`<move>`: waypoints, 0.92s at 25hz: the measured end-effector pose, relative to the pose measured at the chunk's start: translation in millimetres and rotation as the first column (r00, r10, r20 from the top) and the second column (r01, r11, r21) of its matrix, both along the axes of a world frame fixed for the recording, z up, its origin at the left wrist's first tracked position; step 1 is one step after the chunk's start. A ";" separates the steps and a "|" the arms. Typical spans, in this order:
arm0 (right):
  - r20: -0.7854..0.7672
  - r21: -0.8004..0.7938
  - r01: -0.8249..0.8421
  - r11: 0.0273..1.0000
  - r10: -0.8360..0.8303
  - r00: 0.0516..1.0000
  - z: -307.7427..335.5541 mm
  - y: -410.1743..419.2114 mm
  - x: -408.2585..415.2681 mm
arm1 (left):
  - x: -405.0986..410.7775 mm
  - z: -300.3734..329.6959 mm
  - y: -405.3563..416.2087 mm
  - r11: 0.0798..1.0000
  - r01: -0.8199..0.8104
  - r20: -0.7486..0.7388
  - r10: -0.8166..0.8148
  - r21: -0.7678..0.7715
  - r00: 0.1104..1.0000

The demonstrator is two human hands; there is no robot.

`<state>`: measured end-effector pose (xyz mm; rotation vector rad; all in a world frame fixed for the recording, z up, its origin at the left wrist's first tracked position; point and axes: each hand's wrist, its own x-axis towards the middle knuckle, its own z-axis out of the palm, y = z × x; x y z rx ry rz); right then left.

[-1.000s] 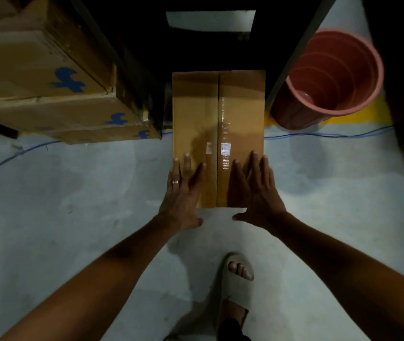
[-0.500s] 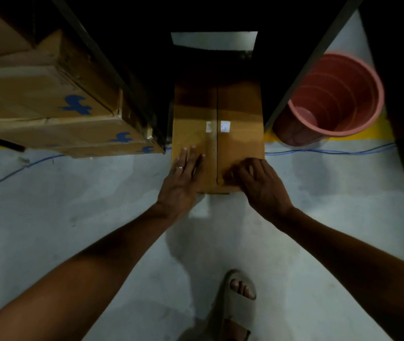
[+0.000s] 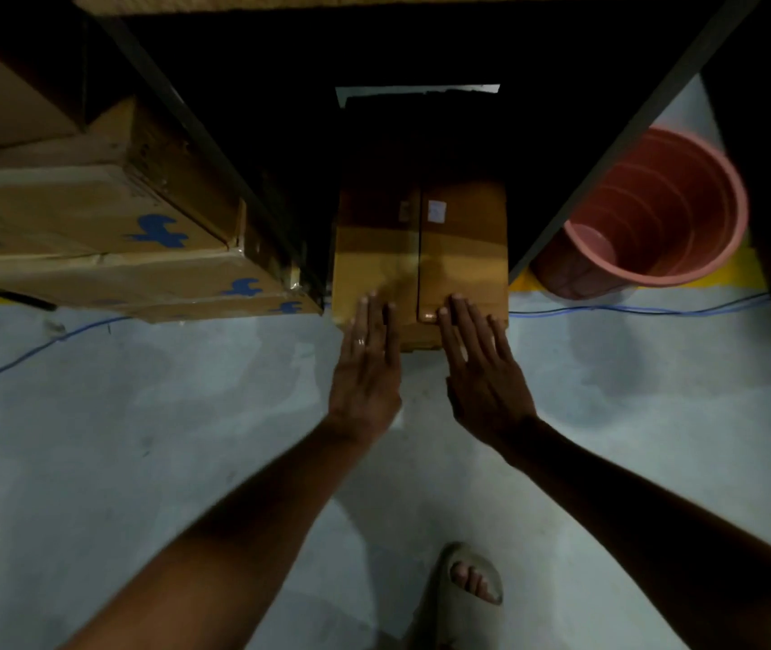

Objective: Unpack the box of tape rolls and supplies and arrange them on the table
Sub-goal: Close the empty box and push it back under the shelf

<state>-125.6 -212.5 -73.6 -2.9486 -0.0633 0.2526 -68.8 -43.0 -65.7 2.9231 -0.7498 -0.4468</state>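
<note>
From the head camera, the box [image 3: 421, 255] lay on the floor straight ahead of both hands, its long axis and taped seam running away from the person into a dark gap under the shelving. The left hand [image 3: 367, 363] and right hand [image 3: 482, 372] were flat, fingers straight, resting on its near edge either side of the seam, about equally near. The box's far end was lost in shadow; its contents were unseen, and no table showed. A red bucket [image 3: 655, 218] stood to the right.

Left hand [image 3: 367, 368] and right hand [image 3: 484, 372] outstretched side by side; fingers straight
</note>
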 end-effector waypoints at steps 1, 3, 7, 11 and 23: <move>-0.008 -0.025 -0.008 1.000 0.008 1.000 -0.5 0.7 -3.1 | -10.6 -4.7 0.4 1.000 -0.020 -0.017 0.020 0.010 1.000; 0.001 -0.064 -0.028 0.998 0.028 1.000 -3.5 0.4 -0.3 | -16.2 -8.8 -0.3 0.999 -0.036 -0.009 0.036 0.009 0.999; -0.025 -0.135 -0.039 0.990 0.035 0.999 -4.4 -5.4 23.9 | 11.2 -11.4 -5.3 0.999 -0.024 -0.021 0.025 0.036 0.999; -0.092 -0.219 -0.074 0.973 0.055 0.994 -0.7 -14.5 54.7 | 43.4 -6.6 -6.6 0.999 0.049 -0.038 -0.048 0.004 0.998; -0.291 -0.261 -0.157 0.952 0.077 0.954 27.1 -34.7 107.1 | 100.2 32.6 -26.6 0.991 0.086 -0.249 -0.059 0.101 0.967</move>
